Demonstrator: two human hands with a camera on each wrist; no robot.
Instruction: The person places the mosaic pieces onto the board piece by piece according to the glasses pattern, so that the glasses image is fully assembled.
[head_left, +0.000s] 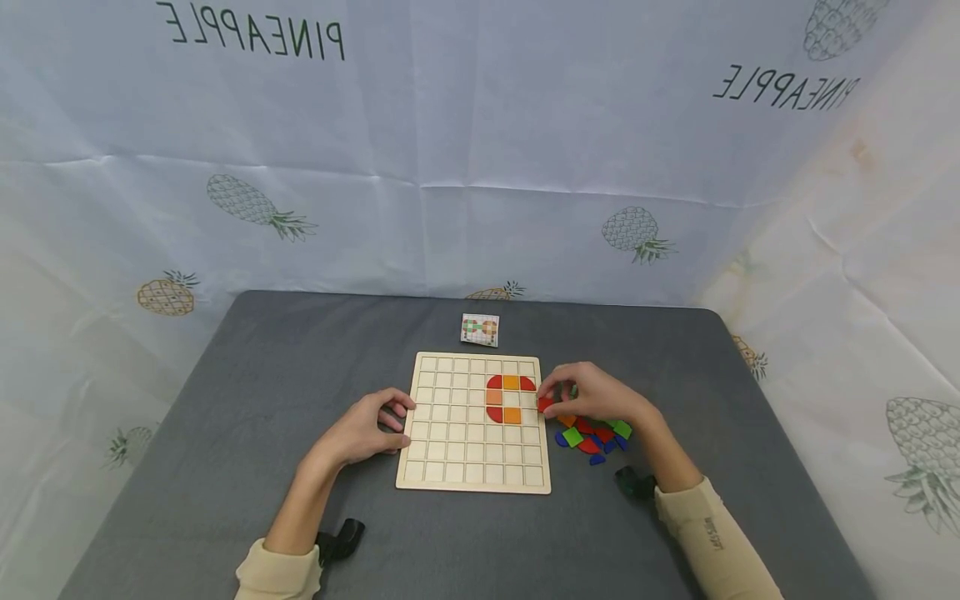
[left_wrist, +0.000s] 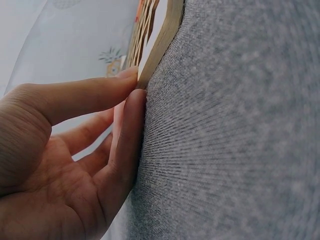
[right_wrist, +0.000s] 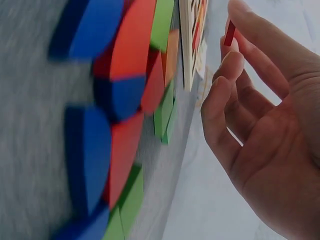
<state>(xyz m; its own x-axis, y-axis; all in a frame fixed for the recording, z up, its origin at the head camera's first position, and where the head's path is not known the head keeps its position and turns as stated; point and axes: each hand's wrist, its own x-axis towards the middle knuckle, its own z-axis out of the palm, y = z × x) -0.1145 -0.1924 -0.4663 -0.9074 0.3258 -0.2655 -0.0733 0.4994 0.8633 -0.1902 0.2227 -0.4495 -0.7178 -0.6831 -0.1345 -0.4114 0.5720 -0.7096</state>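
A light wooden grid board (head_left: 450, 454) lies on the grey table. Near its upper right are inlaid red rounded pieces (head_left: 494, 414) and orange squares (head_left: 512, 415) in a C-like outline. My left hand (head_left: 365, 429) holds the board's left edge; in the left wrist view, thumb and finger (left_wrist: 132, 107) pinch the wooden rim. By the board's right edge, my right hand (head_left: 596, 393) pinches a small red piece (right_wrist: 230, 33) between thumb and fingertips, raised off the table. Its full shape is hidden by the fingers.
A loose pile of red, blue, green and orange pieces (head_left: 588, 446) lies right of the board, partly under the right hand. A small printed card (head_left: 480, 330) with a coloured pattern sits behind the board. White pineapple-printed cloth (head_left: 480, 125) hangs beyond the table.
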